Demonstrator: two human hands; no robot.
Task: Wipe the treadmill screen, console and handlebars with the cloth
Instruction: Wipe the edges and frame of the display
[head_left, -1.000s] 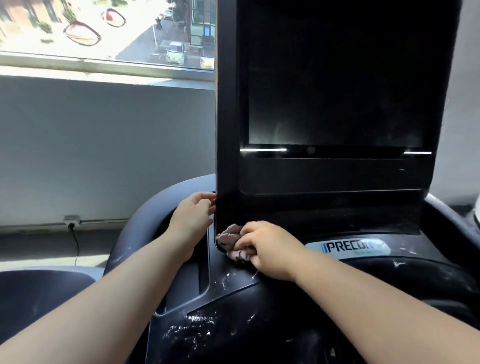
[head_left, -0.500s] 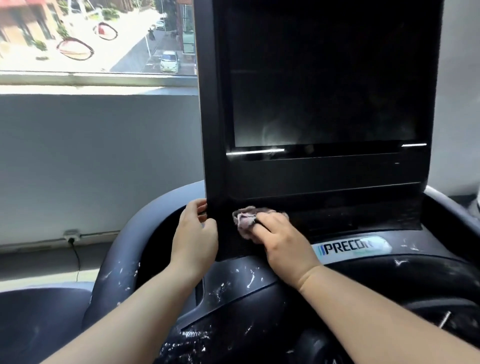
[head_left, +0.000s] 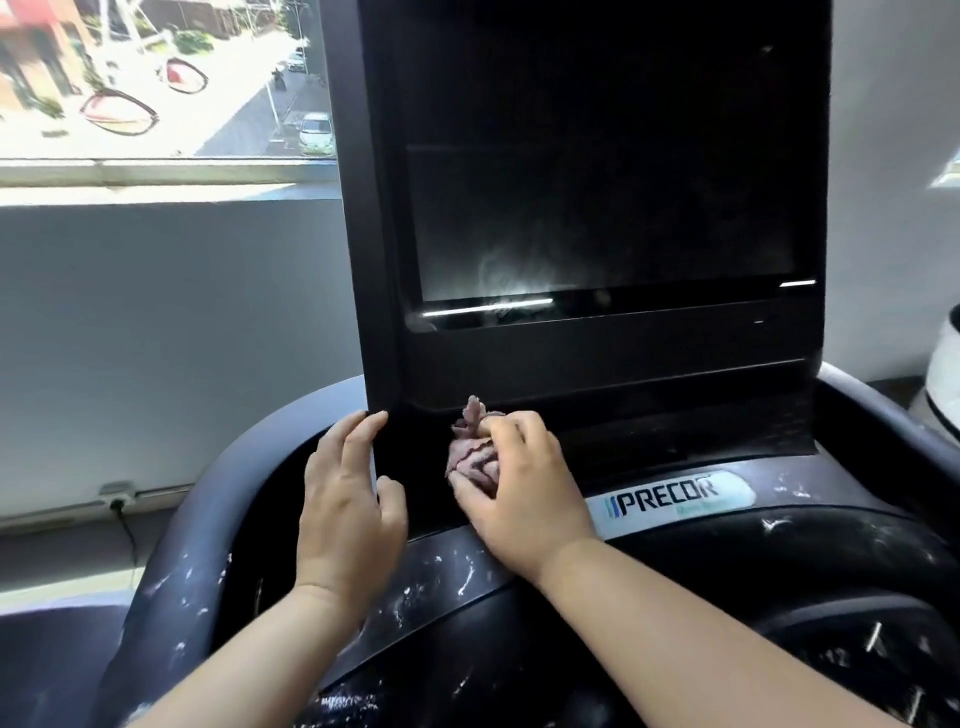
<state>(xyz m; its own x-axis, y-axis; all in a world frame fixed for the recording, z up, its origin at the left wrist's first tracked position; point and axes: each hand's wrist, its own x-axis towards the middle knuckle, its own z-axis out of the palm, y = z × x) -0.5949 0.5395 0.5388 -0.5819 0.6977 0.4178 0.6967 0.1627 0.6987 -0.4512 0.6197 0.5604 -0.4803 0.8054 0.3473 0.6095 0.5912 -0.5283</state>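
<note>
Right hand (head_left: 511, 488): clutching crumpled pinkish cloth (head_left: 475, 457).
Dark glass screen (head_left: 597, 208): twelve o'clock from cloth.
Left hand (head_left: 348, 499): pinching black panel edge (head_left: 363, 260).

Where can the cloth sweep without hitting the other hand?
Free: recess right of the right hand, between screen panel and Precor badge. Crowded: the panel's lower-left corner, where the left hand grips its edge beside the cloth.
</note>
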